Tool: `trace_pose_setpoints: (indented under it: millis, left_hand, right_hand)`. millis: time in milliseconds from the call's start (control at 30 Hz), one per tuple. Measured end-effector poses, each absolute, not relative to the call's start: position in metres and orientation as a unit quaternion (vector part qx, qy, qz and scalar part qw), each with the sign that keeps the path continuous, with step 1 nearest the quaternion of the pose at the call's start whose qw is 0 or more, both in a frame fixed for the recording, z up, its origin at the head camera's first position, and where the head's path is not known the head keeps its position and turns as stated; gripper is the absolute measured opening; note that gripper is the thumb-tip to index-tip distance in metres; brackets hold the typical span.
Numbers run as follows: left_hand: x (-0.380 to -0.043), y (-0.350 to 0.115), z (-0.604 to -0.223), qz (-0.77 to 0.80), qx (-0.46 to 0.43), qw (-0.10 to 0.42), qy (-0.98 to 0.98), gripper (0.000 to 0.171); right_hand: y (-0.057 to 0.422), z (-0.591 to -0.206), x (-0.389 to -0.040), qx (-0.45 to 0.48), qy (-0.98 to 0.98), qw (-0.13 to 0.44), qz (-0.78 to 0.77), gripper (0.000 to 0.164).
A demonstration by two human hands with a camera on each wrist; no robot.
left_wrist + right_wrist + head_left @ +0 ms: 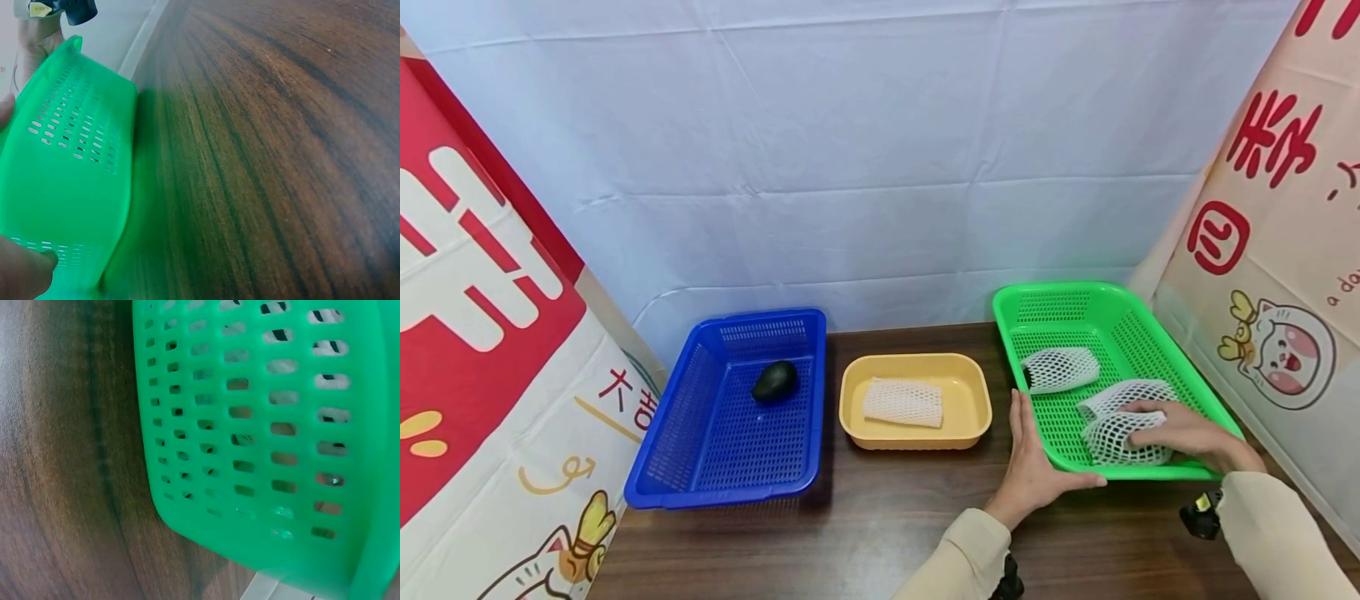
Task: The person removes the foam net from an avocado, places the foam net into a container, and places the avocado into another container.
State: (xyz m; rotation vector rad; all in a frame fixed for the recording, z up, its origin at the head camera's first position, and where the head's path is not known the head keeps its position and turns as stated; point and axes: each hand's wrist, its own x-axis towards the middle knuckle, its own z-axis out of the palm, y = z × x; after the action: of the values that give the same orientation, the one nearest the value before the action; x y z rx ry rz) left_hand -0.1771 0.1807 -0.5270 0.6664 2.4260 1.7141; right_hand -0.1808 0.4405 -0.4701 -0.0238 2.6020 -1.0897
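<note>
Lower right: net (1108,437) lies just left of right hand (1187,435), fingers pinching it; left hand (1032,468), fingers spread, touches basket (1138,472).

the slotted green basket (262,444) fills the right, brown tabletop (56,456) the left; white material (281,366) shows through upper slots (324,316).

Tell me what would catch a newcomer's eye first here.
Probably the bright green basket at the right of the head view, where the person's right grip holds white netting inside. Next, the deep blue basket at the left, with a single dark fruit in it. Between them, a small yellow tray holds a white net sleeve.
</note>
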Motion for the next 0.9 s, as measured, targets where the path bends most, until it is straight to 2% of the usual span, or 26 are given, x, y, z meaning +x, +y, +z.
trace_pose_setpoints:
  millis: [500,900]
  left_hand:
    - [-0.18,0.172,-0.518,0.562,0.208,0.041,0.8,0.131]
    - [-0.186,0.159,-0.501,0.598,0.184,0.067,0.777,0.117]
  right_hand:
    - [0.435,-0.465,-0.179,-0.008,0.918,0.114,-0.379,0.063]
    - [0.428,-0.458,-0.177,-0.008,0.908,0.071,-0.414,0.063]
